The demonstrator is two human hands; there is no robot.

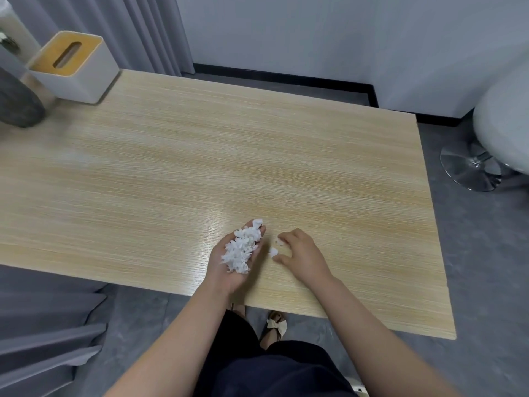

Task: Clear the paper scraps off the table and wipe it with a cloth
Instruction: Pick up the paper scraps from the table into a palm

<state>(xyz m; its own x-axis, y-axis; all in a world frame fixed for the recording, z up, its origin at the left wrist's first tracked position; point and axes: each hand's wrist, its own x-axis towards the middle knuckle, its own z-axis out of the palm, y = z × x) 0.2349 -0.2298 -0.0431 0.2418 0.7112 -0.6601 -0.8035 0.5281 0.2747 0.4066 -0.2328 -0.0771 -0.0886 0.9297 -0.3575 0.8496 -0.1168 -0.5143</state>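
Observation:
My left hand (pixel 229 270) lies palm up just above the near part of the wooden table (pixel 200 156), fingers relaxed, carrying a heap of white paper scraps (pixel 242 249). Right beside it, my right hand (pixel 303 253) is palm down on the tabletop. Its thumb and fingers curl round a small white scrap (pixel 273 252), and another tiny scrap (pixel 278 241) lies at a fingertip. No cloth is in view.
A white tissue box with a yellow top (pixel 71 67) stands at the table's far left corner, with a dark grey round object (pixel 17 101) beside it. A white stool on a chrome base (pixel 472 167) stands on the floor to the right. Grey curtains hang at the left.

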